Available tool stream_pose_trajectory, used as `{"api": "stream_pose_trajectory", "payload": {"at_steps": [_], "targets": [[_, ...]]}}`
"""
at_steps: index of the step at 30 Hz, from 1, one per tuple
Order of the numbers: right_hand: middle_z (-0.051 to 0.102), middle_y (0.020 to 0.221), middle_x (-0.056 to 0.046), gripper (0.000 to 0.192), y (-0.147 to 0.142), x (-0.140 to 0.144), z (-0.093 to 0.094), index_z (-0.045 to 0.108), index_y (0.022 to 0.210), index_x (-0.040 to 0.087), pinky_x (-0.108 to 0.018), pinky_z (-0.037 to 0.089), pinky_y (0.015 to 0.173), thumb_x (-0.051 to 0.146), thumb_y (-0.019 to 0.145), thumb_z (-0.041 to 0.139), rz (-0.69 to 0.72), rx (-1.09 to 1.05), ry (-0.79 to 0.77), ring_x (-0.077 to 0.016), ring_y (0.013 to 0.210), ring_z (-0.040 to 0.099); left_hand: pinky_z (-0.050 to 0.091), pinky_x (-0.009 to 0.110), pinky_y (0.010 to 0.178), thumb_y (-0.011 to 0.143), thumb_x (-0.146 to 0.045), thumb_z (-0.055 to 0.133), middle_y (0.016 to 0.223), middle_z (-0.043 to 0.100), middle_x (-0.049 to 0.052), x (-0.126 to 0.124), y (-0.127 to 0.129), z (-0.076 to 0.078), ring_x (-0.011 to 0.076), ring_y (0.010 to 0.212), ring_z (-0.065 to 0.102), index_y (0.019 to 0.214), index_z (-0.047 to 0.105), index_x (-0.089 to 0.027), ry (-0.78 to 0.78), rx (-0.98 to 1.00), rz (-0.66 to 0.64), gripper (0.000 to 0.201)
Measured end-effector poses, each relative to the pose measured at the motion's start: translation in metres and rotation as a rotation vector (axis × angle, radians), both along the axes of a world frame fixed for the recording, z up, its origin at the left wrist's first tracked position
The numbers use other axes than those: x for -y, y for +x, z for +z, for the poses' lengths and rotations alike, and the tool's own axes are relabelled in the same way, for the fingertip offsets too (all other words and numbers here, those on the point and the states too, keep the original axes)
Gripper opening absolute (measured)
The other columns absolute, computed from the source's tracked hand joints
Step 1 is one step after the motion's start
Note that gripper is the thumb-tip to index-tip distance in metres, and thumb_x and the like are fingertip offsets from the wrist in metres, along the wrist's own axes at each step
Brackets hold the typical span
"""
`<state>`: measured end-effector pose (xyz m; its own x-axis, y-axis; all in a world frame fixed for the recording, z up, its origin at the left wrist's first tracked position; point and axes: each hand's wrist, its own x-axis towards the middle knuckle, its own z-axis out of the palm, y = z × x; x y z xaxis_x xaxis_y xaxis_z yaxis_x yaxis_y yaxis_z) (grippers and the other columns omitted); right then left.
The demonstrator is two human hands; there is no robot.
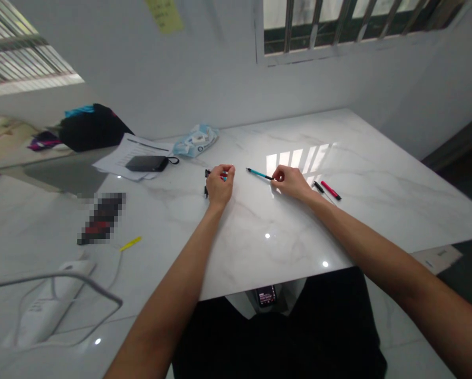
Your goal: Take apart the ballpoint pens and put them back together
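Left hand (219, 185) hides small red-and-black bits, unidentifiable.

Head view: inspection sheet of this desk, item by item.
Surface: white marble-look table, glossy, window glare.
Job's things: teal pen; small red-and-black pieces; red pen and black pen lying loose.
Clutter: papers, black case, plastic packet, yellow item.
Grips: left hand closed on the small pieces; right hand pinching the teal pen's end.
Cables: grey cable by a white power strip.
Surroundings: white wall, barred window, dark bag.
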<state>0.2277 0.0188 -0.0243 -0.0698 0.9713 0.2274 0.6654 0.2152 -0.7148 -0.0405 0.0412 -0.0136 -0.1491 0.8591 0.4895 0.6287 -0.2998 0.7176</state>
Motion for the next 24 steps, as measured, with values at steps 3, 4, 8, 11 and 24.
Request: {"api": "stream_pose_trajectory", "payload": {"at_steps": [3, 4, 8, 11, 24], "targets": [[0.079, 0.087, -0.005, 0.004, -0.005, 0.003, 0.003, 0.080, 0.090, 0.019, -0.032, 0.049, 0.075, 0.021, 0.088, 0.077, -0.004, 0.136, -0.034, -0.0198, 0.080, 0.069, 0.053, 0.033, 0.082, 0.100, -0.036, 0.068, 0.099, 0.081, 0.005, 0.000, 0.002, -0.001, 0.0194, 0.085, 0.070, 0.095, 0.077, -0.023, 0.025, -0.002, -0.003, 0.017], [0.080, 0.088, -0.006, 0.005, -0.007, 0.003, 0.004, 0.081, 0.091, 0.019, -0.032, 0.050, 0.075, 0.022, 0.088, 0.077, -0.021, 0.169, -0.042, -0.0205, 0.081, 0.070, 0.053, 0.033, 0.082, 0.100, -0.037, 0.067, 0.099, 0.080, 0.005, 0.000, 0.004, -0.001, 0.0192, 0.084, 0.070, 0.094, 0.076, -0.024, 0.035, 0.004, -0.004, 0.017], [0.082, 0.092, -0.008, 0.010, -0.024, 0.002, 0.010, 0.081, 0.091, 0.021, -0.032, 0.051, 0.077, 0.030, 0.090, 0.077, -0.069, 0.211, -0.061, -0.0220, 0.084, 0.072, 0.052, 0.033, 0.081, 0.100, -0.036, 0.067, 0.096, 0.078, 0.004, 0.004, 0.013, 0.000, 0.0187, 0.082, 0.067, 0.092, 0.075, -0.024, 0.064, 0.035, -0.028, 0.017], [0.082, 0.093, -0.009, 0.013, -0.047, -0.001, 0.014, 0.080, 0.087, 0.022, -0.035, 0.053, 0.077, 0.035, 0.089, 0.078, -0.072, 0.207, -0.087, -0.0250, 0.086, 0.073, 0.051, 0.033, 0.080, 0.100, -0.036, 0.067, 0.095, 0.077, 0.005, 0.007, 0.017, 0.000, 0.0192, 0.081, 0.066, 0.090, 0.074, -0.024, 0.100, 0.044, -0.060, 0.017], [0.083, 0.102, -0.018, 0.034, -0.130, -0.020, 0.019, 0.085, 0.098, 0.019, -0.042, 0.058, 0.090, 0.053, 0.096, 0.081, 0.113, 0.243, -0.107, -0.0309, 0.096, 0.076, 0.049, 0.033, 0.085, 0.101, -0.031, 0.065, 0.092, 0.071, 0.004, -0.005, 0.005, -0.005, 0.0197, 0.086, 0.065, 0.088, 0.068, -0.024, 0.128, 0.120, 0.034, 0.015]]}}
